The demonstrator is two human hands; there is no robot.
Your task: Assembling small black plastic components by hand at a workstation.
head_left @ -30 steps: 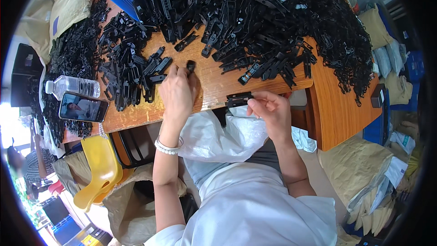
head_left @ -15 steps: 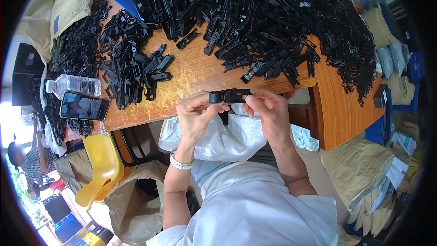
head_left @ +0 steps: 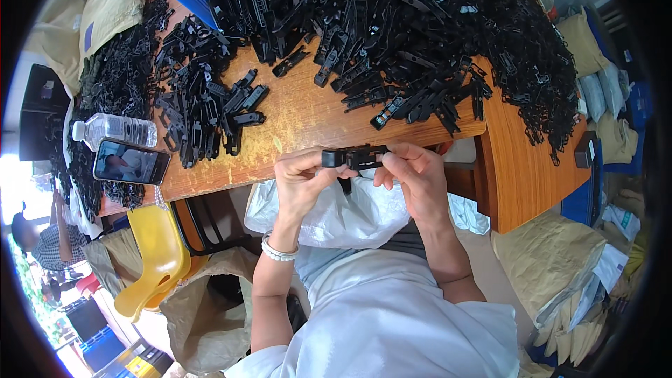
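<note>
Both my hands hold a long black plastic part (head_left: 358, 157) level, just off the table's near edge. Pinched at its blockier left end is my left hand (head_left: 302, 173), with a white beaded bracelet on the wrist. The fingers and thumb of my right hand (head_left: 414, 173) close on its right end. A slotted opening shows along the part's side. Below it, a white plastic sack (head_left: 336, 217) lies over my lap, with a small dark piece against it under the part.
A large heap of black plastic parts (head_left: 392, 21) covers the wooden table (head_left: 294, 119), with a smaller pile (head_left: 203, 105) to the left. A water bottle (head_left: 115, 131) and a phone (head_left: 131, 162) lie at the left. A yellow chair (head_left: 155, 259) and an open paper sack (head_left: 210, 322) stand below.
The black part has turned slightly in my fingers and shows a different side. My right hand has shifted a little, with its fingers rearranged on the right end.
</note>
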